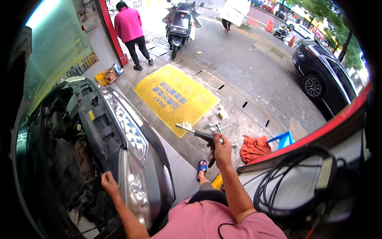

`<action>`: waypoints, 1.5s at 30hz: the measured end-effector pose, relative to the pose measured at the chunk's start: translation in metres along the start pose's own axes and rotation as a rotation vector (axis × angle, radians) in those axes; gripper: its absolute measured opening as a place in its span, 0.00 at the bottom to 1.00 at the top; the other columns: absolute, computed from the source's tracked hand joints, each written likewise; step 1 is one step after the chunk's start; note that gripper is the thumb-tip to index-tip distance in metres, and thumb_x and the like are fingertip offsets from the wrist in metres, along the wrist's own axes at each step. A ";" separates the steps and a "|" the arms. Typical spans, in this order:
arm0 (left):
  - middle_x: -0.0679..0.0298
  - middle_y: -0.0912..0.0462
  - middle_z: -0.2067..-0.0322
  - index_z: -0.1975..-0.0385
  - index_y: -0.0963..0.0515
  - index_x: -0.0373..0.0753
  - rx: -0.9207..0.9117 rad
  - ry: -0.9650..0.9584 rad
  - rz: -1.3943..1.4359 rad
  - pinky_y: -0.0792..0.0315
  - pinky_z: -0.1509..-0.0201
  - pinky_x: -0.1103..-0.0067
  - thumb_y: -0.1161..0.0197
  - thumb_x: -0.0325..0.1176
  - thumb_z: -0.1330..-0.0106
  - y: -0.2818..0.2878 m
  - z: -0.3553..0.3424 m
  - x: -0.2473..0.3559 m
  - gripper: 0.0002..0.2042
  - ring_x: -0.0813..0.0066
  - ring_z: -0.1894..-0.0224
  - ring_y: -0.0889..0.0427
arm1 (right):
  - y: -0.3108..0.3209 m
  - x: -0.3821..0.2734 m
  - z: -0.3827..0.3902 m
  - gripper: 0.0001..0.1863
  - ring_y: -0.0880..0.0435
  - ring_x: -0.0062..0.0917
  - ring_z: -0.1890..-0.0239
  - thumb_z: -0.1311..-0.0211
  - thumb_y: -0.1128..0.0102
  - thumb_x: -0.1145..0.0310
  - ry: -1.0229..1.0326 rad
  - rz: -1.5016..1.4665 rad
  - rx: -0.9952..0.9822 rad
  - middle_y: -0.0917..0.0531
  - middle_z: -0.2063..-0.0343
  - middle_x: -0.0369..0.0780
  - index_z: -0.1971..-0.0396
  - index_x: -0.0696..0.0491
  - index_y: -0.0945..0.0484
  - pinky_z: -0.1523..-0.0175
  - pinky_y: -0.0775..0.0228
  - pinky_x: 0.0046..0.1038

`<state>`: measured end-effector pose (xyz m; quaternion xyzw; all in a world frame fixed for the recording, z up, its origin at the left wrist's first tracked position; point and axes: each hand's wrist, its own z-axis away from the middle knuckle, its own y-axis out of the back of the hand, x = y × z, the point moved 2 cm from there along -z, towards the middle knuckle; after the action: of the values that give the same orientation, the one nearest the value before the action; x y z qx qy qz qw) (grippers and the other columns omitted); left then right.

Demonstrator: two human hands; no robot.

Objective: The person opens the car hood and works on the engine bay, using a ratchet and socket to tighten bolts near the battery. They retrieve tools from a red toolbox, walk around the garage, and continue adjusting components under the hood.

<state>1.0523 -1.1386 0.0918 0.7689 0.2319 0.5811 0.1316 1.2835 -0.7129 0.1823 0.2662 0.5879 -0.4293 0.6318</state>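
My right hand (221,151) is closed around a nut driver (203,136) with a dark handle, its metal shaft pointing left over the floor. Below that hand a dark piece (211,161) sticks out, too unclear to name. Over the inner edge of a car's open engine bay (65,155), beside the headlight (136,187), is my left hand (109,183). Its fingers are curled together; whatever they may hold is hidden. The dark front panel (93,115) of the car runs along the bay.
Metal tools (217,127) lie on the floor beyond my right hand, near a yellow mat (175,97). An orange cloth (254,149) and a coiled black hose (274,187) are at right. A person in pink (129,26) stands near a scooter (180,28).
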 end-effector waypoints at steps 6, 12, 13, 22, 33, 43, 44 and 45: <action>0.62 0.22 0.74 0.70 0.26 0.27 0.173 0.095 -0.108 0.30 0.61 0.77 0.43 0.30 0.34 -0.020 0.013 -0.030 0.09 0.75 0.70 0.27 | 0.038 0.010 -0.185 0.15 0.30 0.19 0.84 0.30 0.53 0.55 -0.252 -0.487 0.124 0.22 0.80 0.39 0.64 0.53 0.27 0.79 0.39 0.21; 0.64 0.23 0.79 0.73 0.25 0.30 -0.383 0.166 -0.265 0.30 0.68 0.77 0.42 0.31 0.38 -0.211 0.029 0.023 0.09 0.77 0.75 0.26 | 0.119 0.052 -0.313 0.15 0.26 0.27 0.78 0.35 0.50 0.57 -0.412 -0.770 0.136 0.22 0.80 0.39 0.62 0.54 0.26 0.68 0.33 0.27; 0.64 0.24 0.81 0.75 0.25 0.31 -0.408 0.196 -0.224 0.30 0.69 0.78 0.42 0.32 0.39 -0.249 0.028 0.024 0.09 0.77 0.76 0.27 | 0.135 0.065 -0.329 0.15 0.26 0.29 0.78 0.38 0.49 0.58 -0.450 -0.706 0.092 0.23 0.81 0.39 0.63 0.55 0.25 0.67 0.33 0.28; 0.54 0.19 0.79 0.73 0.19 0.33 -1.514 -0.006 -0.500 0.27 0.67 0.73 0.44 0.36 0.43 -0.622 -0.189 0.029 0.12 0.69 0.76 0.21 | 0.233 0.241 -0.328 0.10 0.23 0.27 0.85 0.51 0.42 0.66 -0.914 0.240 0.651 0.22 0.85 0.44 0.79 0.58 0.23 0.79 0.33 0.31; 0.60 0.31 0.87 0.72 0.21 0.39 -1.601 0.221 -0.623 0.39 0.82 0.71 0.42 0.40 0.44 -1.065 -0.316 0.163 0.11 0.70 0.87 0.33 | 0.001 0.317 -0.223 0.11 0.21 0.26 0.82 0.42 0.42 0.65 -1.357 -0.391 1.378 0.18 0.81 0.41 0.78 0.56 0.20 0.80 0.32 0.29; 0.64 0.24 0.82 0.76 0.20 0.35 -1.979 -0.273 -0.690 0.34 0.75 0.73 0.38 0.37 0.45 -1.157 -0.090 0.293 0.10 0.77 0.80 0.29 | 0.057 0.329 -0.463 0.11 0.20 0.28 0.81 0.53 0.42 0.70 -1.172 0.101 1.254 0.20 0.82 0.44 0.71 0.60 0.22 0.76 0.31 0.31; 0.63 0.22 0.82 0.75 0.19 0.35 -2.024 -0.256 -0.692 0.31 0.72 0.74 0.38 0.37 0.45 -1.156 -0.072 0.293 0.10 0.74 0.78 0.26 | 0.063 0.351 -0.483 0.15 0.22 0.29 0.83 0.55 0.40 0.69 -1.032 0.001 1.305 0.20 0.82 0.44 0.66 0.60 0.24 0.76 0.31 0.33; 0.62 0.21 0.81 0.75 0.19 0.36 -2.068 -0.252 -0.682 0.28 0.69 0.74 0.38 0.37 0.46 -1.158 -0.055 0.288 0.10 0.72 0.76 0.23 | 0.069 0.341 -0.508 0.15 0.23 0.28 0.83 0.55 0.39 0.69 -0.991 0.043 1.309 0.21 0.81 0.43 0.65 0.60 0.25 0.76 0.32 0.33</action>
<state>0.8265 -0.0024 -0.1992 0.2364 -0.1821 0.3451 0.8899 1.0613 -0.3301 -0.2458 0.3718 -0.1341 -0.7410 0.5429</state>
